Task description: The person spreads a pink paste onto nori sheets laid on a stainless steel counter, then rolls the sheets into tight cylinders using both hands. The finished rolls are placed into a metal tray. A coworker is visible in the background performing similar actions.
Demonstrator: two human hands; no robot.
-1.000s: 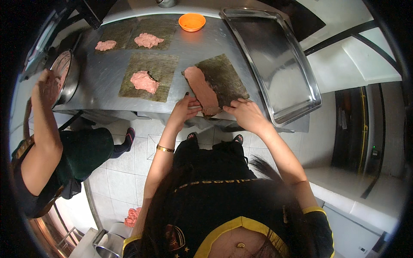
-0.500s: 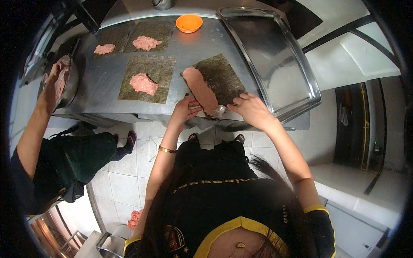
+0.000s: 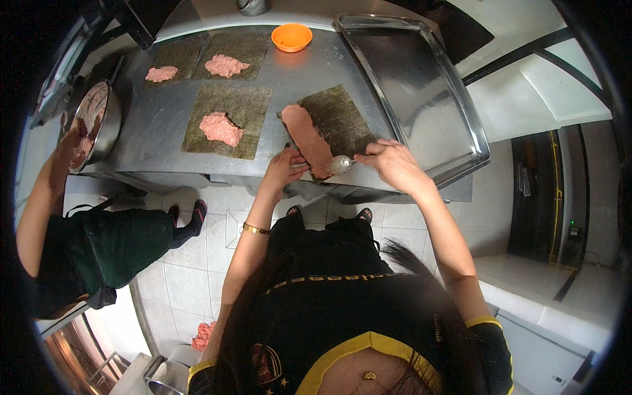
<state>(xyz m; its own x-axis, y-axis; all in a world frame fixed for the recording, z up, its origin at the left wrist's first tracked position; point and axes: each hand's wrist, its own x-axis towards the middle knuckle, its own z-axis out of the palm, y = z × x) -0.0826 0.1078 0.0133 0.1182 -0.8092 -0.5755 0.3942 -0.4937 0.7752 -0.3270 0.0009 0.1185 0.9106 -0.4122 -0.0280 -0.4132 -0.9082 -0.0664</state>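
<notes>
In front of me a dark green seaweed sheet (image 3: 345, 118) lies turned at an angle, its near corner by the table's front edge. A flattened strip of pink meat paste (image 3: 307, 139) runs along its left side. My right hand (image 3: 397, 164) grips the handle of a metal spoon (image 3: 340, 164), whose bowl is beside the near end of the strip. My left hand (image 3: 285, 166) rests at the sheet's lower left edge, fingers stretched out toward the paste and holding nothing.
More seaweed sheets (image 3: 255, 99) with mounds of paste (image 3: 221, 128) lie left and behind. An orange bowl (image 3: 291, 37) stands at the back, a metal tray (image 3: 484, 153) on the right. At the left, a co-worker's hand (image 3: 72, 145) reaches into a steel bowl (image 3: 113, 118) of paste.
My right hand has shifted slightly right, drawing the spoon a little away from the strip. The co-worker's hand has gone lower into the steel bowl. My left hand stays put.
</notes>
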